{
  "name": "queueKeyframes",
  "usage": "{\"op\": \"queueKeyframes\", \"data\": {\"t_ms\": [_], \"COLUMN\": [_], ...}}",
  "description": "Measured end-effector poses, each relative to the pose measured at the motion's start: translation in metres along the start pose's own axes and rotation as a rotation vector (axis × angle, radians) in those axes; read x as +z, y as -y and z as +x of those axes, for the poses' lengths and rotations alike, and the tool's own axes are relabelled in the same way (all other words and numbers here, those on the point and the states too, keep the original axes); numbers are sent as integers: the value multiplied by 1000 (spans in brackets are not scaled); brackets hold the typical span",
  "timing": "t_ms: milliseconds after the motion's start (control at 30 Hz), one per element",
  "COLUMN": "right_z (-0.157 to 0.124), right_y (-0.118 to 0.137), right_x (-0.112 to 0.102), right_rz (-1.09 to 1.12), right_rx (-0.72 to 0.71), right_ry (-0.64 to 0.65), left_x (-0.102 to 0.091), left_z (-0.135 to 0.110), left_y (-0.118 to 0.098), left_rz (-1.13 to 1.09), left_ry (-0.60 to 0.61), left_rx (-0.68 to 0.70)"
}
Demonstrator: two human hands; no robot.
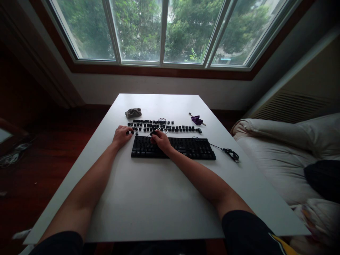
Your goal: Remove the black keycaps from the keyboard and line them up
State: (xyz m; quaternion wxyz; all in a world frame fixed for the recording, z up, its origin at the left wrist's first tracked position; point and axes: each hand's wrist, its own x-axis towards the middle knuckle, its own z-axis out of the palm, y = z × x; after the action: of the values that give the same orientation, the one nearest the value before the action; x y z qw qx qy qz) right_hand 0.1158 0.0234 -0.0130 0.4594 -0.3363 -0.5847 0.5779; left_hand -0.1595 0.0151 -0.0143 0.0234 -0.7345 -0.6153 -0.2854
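Observation:
A black keyboard (186,147) lies across the middle of a white table (148,198). Behind it, several loose black keycaps (159,125) sit in rows. My left hand (121,136) rests at the left end of those rows, fingers curled, its fingertips on a keycap. My right hand (160,140) hovers over the keyboard's upper left part, its fingers pinched on a small dark thing, apparently a keycap (153,133). A thin wire tool lies just beyond that hand.
A crumpled grey cloth (133,112) sits behind the keycaps at the left. A purple-handled tool (197,119) lies at the back right. The keyboard's cable (230,152) trails right toward the table edge. A bed with pale bedding (287,156) stands at the right; windows behind.

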Motion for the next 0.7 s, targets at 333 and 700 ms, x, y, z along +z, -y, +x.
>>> {"op": "queueKeyframes", "data": {"t_ms": [333, 700], "right_z": [-2, -3], "right_y": [4, 6], "right_x": [0, 0], "right_rz": [-4, -19], "right_rx": [9, 4], "right_ry": [3, 0], "left_x": [0, -2], "left_z": [0, 0], "left_y": [0, -6], "left_rz": [-2, -18], "left_ry": [15, 29], "left_rx": [2, 7]}}
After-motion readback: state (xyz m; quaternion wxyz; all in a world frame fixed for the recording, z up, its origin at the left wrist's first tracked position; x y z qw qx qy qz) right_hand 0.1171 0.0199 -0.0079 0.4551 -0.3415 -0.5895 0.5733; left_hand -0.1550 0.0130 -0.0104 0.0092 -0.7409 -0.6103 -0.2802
